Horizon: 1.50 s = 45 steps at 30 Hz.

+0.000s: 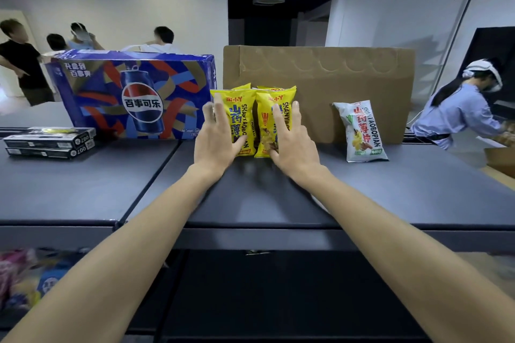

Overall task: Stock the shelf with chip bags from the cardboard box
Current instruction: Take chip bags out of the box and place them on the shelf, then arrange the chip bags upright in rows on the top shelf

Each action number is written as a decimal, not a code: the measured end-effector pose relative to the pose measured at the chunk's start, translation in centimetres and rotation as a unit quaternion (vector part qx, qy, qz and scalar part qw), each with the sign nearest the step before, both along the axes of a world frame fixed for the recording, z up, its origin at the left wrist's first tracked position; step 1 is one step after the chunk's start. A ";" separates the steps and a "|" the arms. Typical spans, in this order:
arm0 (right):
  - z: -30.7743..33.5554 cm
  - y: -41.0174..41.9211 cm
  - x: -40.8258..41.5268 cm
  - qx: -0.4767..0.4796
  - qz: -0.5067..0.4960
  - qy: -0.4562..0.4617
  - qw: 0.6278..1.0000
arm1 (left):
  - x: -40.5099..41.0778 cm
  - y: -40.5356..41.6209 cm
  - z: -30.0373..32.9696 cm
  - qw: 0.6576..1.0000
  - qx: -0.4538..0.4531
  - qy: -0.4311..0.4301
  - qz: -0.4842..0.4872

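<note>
Both hands were out on the top shelf (362, 192), a dark grey deck. Yellow chip bags (252, 120) stood upright in a tight cluster, long axis vertical, backed against a brown cardboard panel (320, 75).

Left hand (216, 136): fingers straight, spread flat on the left face of the cluster, thumb at the lower edge. Not clenched; pressing, not gripping.
Right hand (292, 139): same posture, fingers flat over the front of the right-hand bags. How many bags stood behind I couldn't tell.

A white chip bag (362, 131) leaned on the same panel, well apart to the right, tilted. It lay on the right hand's side, so that hand was the nearer if it needed straightening.

Left of the cluster, just beside it: a blue Pepsi carton (133, 95). Farther left, two flat dark boxes (50, 142), stacked.

My guess: squaring up the yellow row, hands closing in from either side.
</note>
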State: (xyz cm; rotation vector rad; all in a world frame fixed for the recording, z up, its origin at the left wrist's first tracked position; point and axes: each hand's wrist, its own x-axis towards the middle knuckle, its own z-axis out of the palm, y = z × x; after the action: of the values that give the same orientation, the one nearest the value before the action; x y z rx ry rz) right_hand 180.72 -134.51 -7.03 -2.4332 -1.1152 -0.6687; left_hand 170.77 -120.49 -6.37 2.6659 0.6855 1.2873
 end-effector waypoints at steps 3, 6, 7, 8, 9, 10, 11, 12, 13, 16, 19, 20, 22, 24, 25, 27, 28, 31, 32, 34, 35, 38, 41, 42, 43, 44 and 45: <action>-0.3 0.2 0.1 -0.041 -0.017 -0.045 0.998 | -0.2 -0.3 -0.5 0.990 0.112 0.077 0.029; -0.2 0.4 0.1 -0.059 -0.045 -0.055 0.996 | 0.1 -1.0 0.0 0.982 0.117 0.134 0.058; 0.0 0.4 0.1 -0.063 -0.049 -0.059 0.995 | 0.1 -1.3 0.2 0.979 0.122 0.151 0.068; 0.1 0.3 0.0 -0.068 -0.052 -0.065 0.994 | 0.1 -1.5 0.4 0.974 0.130 0.166 0.077; 0.3 0.2 0.0 -0.074 -0.056 -0.074 0.993 | 0.0 -1.7 0.5 0.971 0.134 0.179 0.085; 0.5 0.0 0.0 -0.080 -0.061 -0.085 0.991 | -0.3 -2.0 0.5 0.968 0.135 0.188 0.093; 0.7 -0.2 -0.1 -0.084 -0.067 -0.095 0.990 | -0.6 -2.3 0.6 0.967 0.135 0.194 0.100; 0.8 -0.5 -0.3 -0.092 -0.070 -0.101 0.988 | -0.9 -2.7 0.5 0.964 0.135 0.201 0.105; 1.0 -0.9 -0.6 -0.103 -0.071 -0.105 0.987 | -1.3 -3.1 0.5 0.963 0.135 0.209 0.107; 1.6 -2.4 -2.2 -0.119 -0.061 -0.107 0.985 | -2.7 -4.4 0.6 0.959 0.126 0.233 0.100; 2.4 -3.9 -4.0 -0.118 -0.051 -0.105 0.986 | -4.3 -5.8 1.4 0.959 0.129 0.232 0.099; 2.7 -4.4 -4.6 -0.120 -0.052 -0.105 0.986 | -4.9 -6.3 1.8 0.959 0.138 0.228 0.100; 3.3 -5.5 -5.9 -0.126 -0.053 -0.109 0.985 | -6.2 -7.3 2.6 0.957 0.159 0.222 0.096; 3.8 -6.6 -7.4 -0.139 -0.057 -0.119 0.981 | -7.7 -8.2 3.3 0.952 0.188 0.223 0.090; 3.8 -7.3 -8.5 -0.149 -0.060 -0.123 0.979 | -8.7 -8.7 3.3 0.951 0.197 0.223 0.078; 3.8 -8.5 -9.9 -0.153 -0.061 -0.132 0.977 | -9.8 -9.6 3.4 0.951 0.209 0.219 0.061; 3.7 -9.3 -10.8 -0.159 -0.063 -0.131 0.977 | -10.5 -10.1 3.3 0.951 0.213 0.219 0.047; 3.2 -12.7 -13.2 -0.170 -0.078 -0.099 0.977 | -12.0 -12.3 2.4 0.950 0.214 0.225 -0.032; 3.0 -14.2 -13.8 -0.169 -0.088 -0.082 0.978 | -12.2 -13.4 2.0 0.947 0.216 0.229 -0.063; 2.1 -17.7 -14.5 -0.168 -0.118 -0.059 0.977 | -12.1 -16.1 1.1 0.939 0.219 0.238 -0.113; 1.6 -19.5 -14.7 -0.167 -0.137 -0.050 0.975 | -11.7 -17.7 0.7 0.933 0.229 0.248 -0.128; 0.3 -25.4 -15.1 -0.175 -0.200 -0.011 0.964 | -10.0 -23.0 -0.4 0.915 0.247 0.270 -0.172; -1.5 -30.8 -15.3 -0.177 -0.247 0.008 0.953 | -8.3 -28.5 -2.6 0.907 0.230 0.272 -0.224; -2.3 -32.5 -15.4 -0.177 -0.259 0.020 0.949 | -7.8 -30.5 -3.7 0.901 0.223 0.277 -0.247; -3.2 -34.2 -15.4 -0.182 -0.271 0.040 0.944 | -7.3 -32.6 -5.0 0.893 0.218 0.287 -0.269; -4.2 -35.8 -15.5 -0.192 -0.283 0.066 0.938 | -6.8 -34.6 -6.5 0.884 0.214 0.299 -0.288; -5.5 -37.3 -15.5 -0.205 -0.294 0.093 0.929 | -6.2 -36.5 -8.0 0.874 0.212 0.314 -0.305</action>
State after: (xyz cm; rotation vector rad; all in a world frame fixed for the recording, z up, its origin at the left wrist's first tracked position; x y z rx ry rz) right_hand 165.25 -171.85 -12.53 -3.1534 -0.4674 -0.3696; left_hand 164.55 -157.02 -14.40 3.2441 -0.4779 0.4194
